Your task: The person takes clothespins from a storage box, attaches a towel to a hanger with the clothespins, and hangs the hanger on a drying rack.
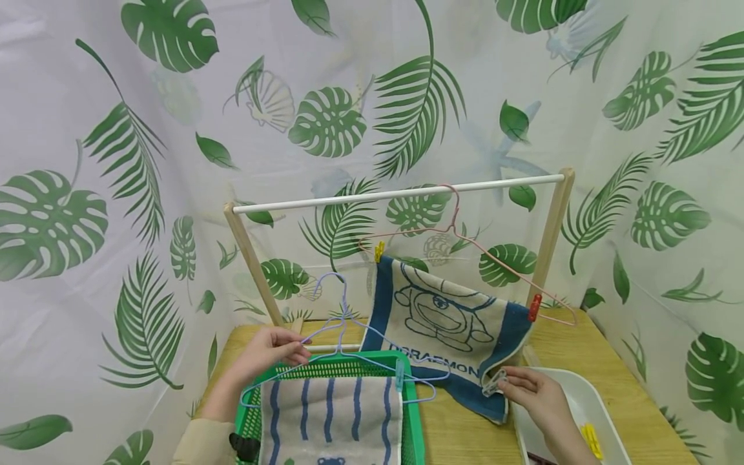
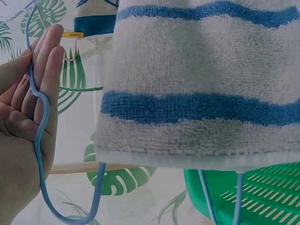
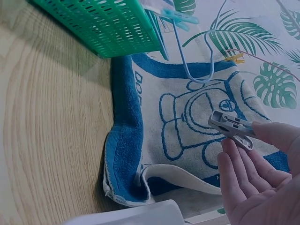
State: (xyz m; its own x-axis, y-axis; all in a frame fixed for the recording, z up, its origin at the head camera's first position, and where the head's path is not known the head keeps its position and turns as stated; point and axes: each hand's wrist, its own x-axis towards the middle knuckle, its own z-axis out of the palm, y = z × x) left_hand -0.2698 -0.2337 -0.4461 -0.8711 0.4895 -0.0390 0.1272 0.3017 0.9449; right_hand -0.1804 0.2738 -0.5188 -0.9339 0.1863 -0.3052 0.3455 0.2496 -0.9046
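Note:
My left hand (image 1: 270, 356) pinches the left arm of a light blue hanger (image 1: 344, 303), whose wires look doubled, perhaps two hangers together. From it hangs a striped white and blue towel (image 1: 316, 413), with a blue clothespin (image 1: 400, 374) at its right corner. My right hand (image 1: 542, 395) pinches a grey clothespin (image 3: 229, 125) between thumb and fingers. Behind that hand, a Doraemon towel (image 1: 442, 316) hangs slanted from a pink hanger (image 1: 494, 258) on the rack bar, held by a yellow clothespin (image 1: 379, 252) and a red clothespin (image 1: 535, 308).
A green basket (image 1: 415, 420) stands below the striped towel. At the right, a white tray (image 1: 587, 387) contains yellow clothespins (image 1: 591, 440). The rack's white bar (image 1: 325, 201) spans two wooden posts on the wooden table (image 1: 459, 439), against a leaf-patterned curtain.

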